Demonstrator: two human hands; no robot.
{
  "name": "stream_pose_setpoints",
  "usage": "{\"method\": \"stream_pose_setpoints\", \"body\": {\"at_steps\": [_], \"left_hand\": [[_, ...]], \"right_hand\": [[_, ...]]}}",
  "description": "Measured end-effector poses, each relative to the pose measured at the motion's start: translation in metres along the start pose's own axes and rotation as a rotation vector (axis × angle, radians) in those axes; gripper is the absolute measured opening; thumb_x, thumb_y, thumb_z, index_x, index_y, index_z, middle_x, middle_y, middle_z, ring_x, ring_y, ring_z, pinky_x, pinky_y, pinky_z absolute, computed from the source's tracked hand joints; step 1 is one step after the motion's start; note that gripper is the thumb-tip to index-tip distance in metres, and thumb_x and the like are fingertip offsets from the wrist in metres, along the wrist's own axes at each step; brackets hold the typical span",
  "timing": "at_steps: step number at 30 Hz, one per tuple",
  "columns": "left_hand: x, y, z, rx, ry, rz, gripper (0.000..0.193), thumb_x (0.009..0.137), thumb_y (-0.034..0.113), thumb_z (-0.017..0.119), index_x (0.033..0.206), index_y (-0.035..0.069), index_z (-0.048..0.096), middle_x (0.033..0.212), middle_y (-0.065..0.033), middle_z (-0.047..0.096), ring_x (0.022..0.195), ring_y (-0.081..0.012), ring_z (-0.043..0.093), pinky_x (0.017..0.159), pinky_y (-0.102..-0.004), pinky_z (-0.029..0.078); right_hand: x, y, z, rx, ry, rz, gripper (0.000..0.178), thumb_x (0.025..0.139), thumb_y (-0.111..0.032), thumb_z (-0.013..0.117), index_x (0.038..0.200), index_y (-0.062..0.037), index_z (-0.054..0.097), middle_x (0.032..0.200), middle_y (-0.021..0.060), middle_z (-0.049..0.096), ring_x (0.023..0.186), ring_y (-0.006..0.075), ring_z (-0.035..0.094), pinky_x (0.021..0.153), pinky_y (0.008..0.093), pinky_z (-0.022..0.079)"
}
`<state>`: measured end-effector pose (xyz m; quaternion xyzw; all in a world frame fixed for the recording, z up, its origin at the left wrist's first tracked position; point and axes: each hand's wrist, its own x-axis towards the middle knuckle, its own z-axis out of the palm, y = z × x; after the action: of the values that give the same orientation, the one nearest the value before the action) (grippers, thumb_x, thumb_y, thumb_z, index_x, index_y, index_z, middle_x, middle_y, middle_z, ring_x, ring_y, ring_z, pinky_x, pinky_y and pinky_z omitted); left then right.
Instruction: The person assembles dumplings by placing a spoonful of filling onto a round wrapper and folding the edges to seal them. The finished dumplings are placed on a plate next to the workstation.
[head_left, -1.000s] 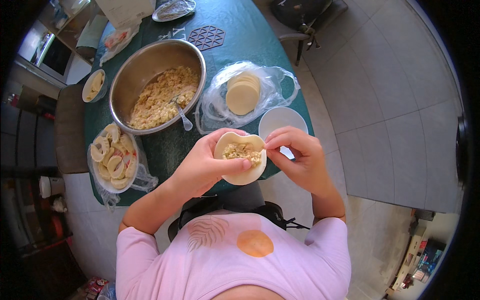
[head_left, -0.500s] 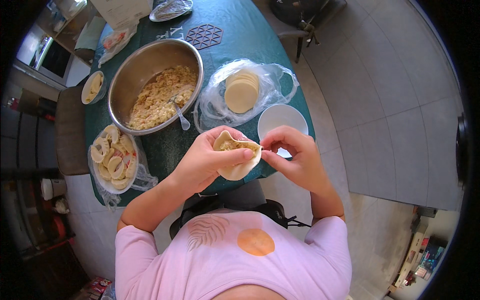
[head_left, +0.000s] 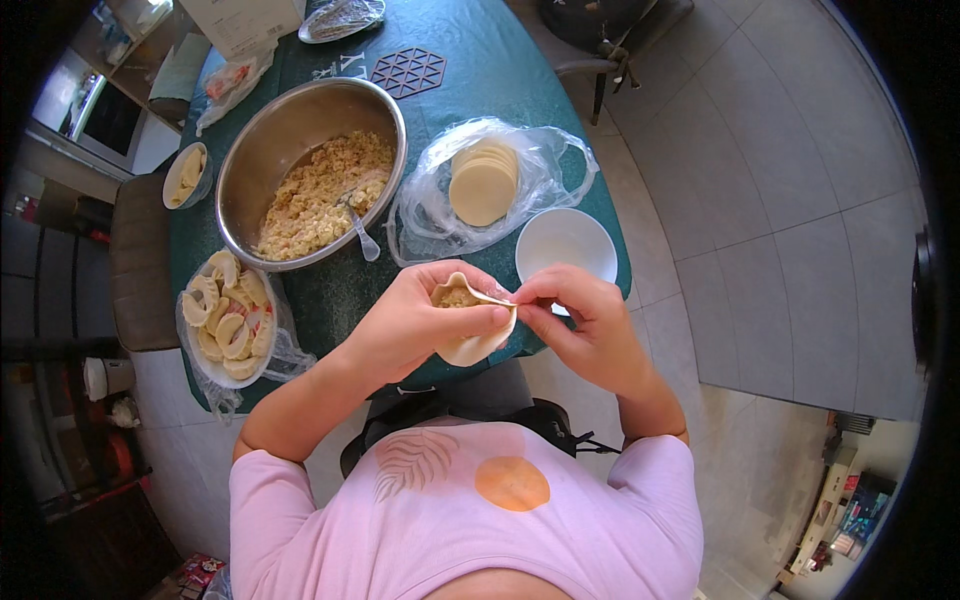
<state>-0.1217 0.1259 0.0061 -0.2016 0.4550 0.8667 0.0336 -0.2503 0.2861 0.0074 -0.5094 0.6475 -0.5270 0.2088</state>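
A half-folded dumpling [head_left: 474, 345] is cupped in my left hand [head_left: 405, 320], its thumb across the front of the wrapper. Filling shows in the open mouth at its left side. My right hand [head_left: 580, 325] pinches the wrapper's right edge between thumb and fingertips. Beyond my hands, a stack of round dumpling wrappers [head_left: 484, 190] rests in a clear plastic bag [head_left: 425, 215]. A white bowl [head_left: 567, 243] stands just past my right hand. To the left, a large steel basin [head_left: 238, 165] holds dumpling filling [head_left: 325, 195] with a spoon [head_left: 366, 240] in it.
A plate of finished dumplings [head_left: 232, 325] sits on a plastic bag at the table's left edge. Behind it stands a small bowl [head_left: 186, 177] with pale pieces. A dark lattice trivet [head_left: 408, 73] and a wrapped dish [head_left: 341, 18] lie farther back on the green tablecloth [head_left: 480, 60].
My right fingers have moved slightly left and now press the wrapper's edge together. The dumpling's opening has become narrower.
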Motion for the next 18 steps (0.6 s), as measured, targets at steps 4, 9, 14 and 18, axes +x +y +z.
{"method": "stream_pose_setpoints", "body": {"at_steps": [4,9,14,18], "left_hand": [[-0.001,0.0,0.0,0.047,0.017,0.024,0.02,0.078,0.006,0.072,0.094,0.001,0.061,0.09,-0.0105,0.065,0.078,-0.0172,0.066,0.067,-0.0272,0.054],[-0.002,0.005,-0.002,0.035,0.007,-0.029,0.022,0.077,0.008,0.074,0.095,0.001,0.061,0.094,-0.0092,0.065,0.082,-0.0152,0.065,0.071,-0.026,0.053],[-0.004,0.002,0.002,0.018,-0.021,0.021,0.02,0.082,0.012,0.07,0.095,0.001,0.061,0.094,-0.01,0.066,0.081,-0.015,0.065,0.071,-0.0256,0.053],[-0.003,-0.003,0.0,0.189,0.006,0.138,0.02,0.085,0.015,0.067,0.097,0.0,0.061,0.093,-0.0082,0.066,0.08,-0.0116,0.064,0.071,-0.0241,0.052]], "right_hand": [[0.0,-0.001,0.0,-0.04,0.019,-0.036,0.014,0.078,0.003,0.066,0.09,-0.0003,0.061,0.085,0.0119,0.06,0.073,0.0204,0.06,0.06,0.0286,0.047],[0.003,-0.01,-0.002,-0.007,-0.03,0.015,0.015,0.077,0.003,0.066,0.09,-0.0007,0.061,0.085,0.0117,0.06,0.075,0.0209,0.061,0.061,0.0297,0.048],[0.001,-0.005,-0.004,-0.122,-0.035,-0.079,0.018,0.076,0.007,0.066,0.091,-0.0019,0.062,0.087,0.0096,0.063,0.075,0.0161,0.061,0.062,0.0252,0.048],[-0.003,-0.008,0.002,-0.061,0.007,-0.04,0.017,0.077,0.005,0.066,0.093,-0.0011,0.061,0.085,0.0106,0.062,0.075,0.0188,0.061,0.063,0.0267,0.049]]}}
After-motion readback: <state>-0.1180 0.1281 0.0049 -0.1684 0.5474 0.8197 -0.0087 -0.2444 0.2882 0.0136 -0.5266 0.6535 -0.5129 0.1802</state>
